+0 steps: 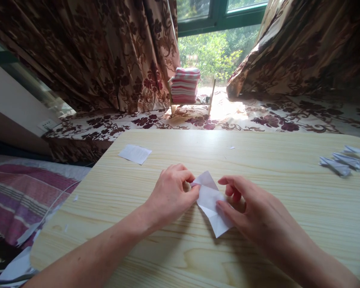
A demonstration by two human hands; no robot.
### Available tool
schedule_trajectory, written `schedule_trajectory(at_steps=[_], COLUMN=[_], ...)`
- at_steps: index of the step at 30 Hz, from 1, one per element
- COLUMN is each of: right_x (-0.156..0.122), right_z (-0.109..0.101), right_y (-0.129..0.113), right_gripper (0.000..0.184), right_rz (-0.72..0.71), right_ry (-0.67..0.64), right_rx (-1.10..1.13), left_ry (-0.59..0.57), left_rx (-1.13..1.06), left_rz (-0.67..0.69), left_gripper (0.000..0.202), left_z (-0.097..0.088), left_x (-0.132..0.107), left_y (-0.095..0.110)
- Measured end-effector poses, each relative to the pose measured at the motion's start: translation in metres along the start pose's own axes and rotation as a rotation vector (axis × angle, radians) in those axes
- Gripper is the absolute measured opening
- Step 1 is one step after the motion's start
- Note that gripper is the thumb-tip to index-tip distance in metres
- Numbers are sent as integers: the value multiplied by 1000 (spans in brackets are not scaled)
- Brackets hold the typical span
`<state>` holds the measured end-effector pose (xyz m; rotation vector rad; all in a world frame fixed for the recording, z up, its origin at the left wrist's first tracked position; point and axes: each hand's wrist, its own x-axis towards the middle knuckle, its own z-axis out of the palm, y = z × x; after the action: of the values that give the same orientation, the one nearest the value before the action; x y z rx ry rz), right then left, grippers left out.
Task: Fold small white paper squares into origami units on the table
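A small white sheet of paper (210,200) with crease lines and a folded flap is held just over the middle of the table. My left hand (174,188) pinches its left edge between thumb and fingers. On the other side, the thumb of my right hand (246,204) rests on the paper's lower right part. The right index finger is raised and curled apart from the sheet, and the other right fingers are partly hidden behind the hand. The paper's lower corner points toward me.
The pale wooden table (156,256) carries a printed paper slip (135,154) at the back left. Several folded paper pieces (339,164) lie at the right, and a tiny paper scrap (232,147) behind. Stacked pink-and-white cloths (185,85) stand on the window ledge.
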<state>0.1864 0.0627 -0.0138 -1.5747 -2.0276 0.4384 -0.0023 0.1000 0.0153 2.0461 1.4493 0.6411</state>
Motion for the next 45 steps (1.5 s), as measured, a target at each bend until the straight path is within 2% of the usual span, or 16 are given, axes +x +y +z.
schedule_trajectory(at_steps=[2,6,10,12,14,16,17,19,21,23,26,29,33,38,45], right_x=[-1,-4,-4,-4,-3,-3,-3,-2,-1,1,5,8,9,9,8], right_z=[-3,-8,-9,-8,-7,-6,-6,-7,-10,-13,-15,-13,-8,-6,-2], right_y=[-2,-9,-14,-15,-15,-15,-14,-12,-6,2,11,12,6,0,3], right_gripper=[19,25,19,19,20,20,20,21,23,25,24,26,26,26,22], right_rz=[-125,-353,-424,-419,-404,-383,-367,-332,-310,-259,-150,-88,-103,-52,-104], right_ry=[-5,-109,-146,-164,-174,-181,-190,-224,-217,-135,-38,-92,-142,-120,-84], right_rx=[-71,-131,-185,-178,-160,-136,-118,-65,1,31,-2,7,92,155,144], left_ry=[-3,5,21,58,149,213,185,60,-63,-124,-133,-135,-148,-159,-176], left_rx=[34,86,149,183,218,236,233,235,281,342,395,424,437,442,435], left_rz=[5,18,36,88,199,330,378,416,400,383,402,400,370,355,347], left_gripper=[13,12,7,6,15,13,15,18,17,16,16,18,18,19,22], left_z=[0,1,2,1,-3,-6,-7,-6,-3,1,4,5,5,4,4], left_x=[0,0,0,-2,-8,-15,-19,-26,-31,-32,-32,-31,-32,-31,-31], left_y=[0,-2,-5,-4,1,7,11,15,15,13,11,12,13,14,13])
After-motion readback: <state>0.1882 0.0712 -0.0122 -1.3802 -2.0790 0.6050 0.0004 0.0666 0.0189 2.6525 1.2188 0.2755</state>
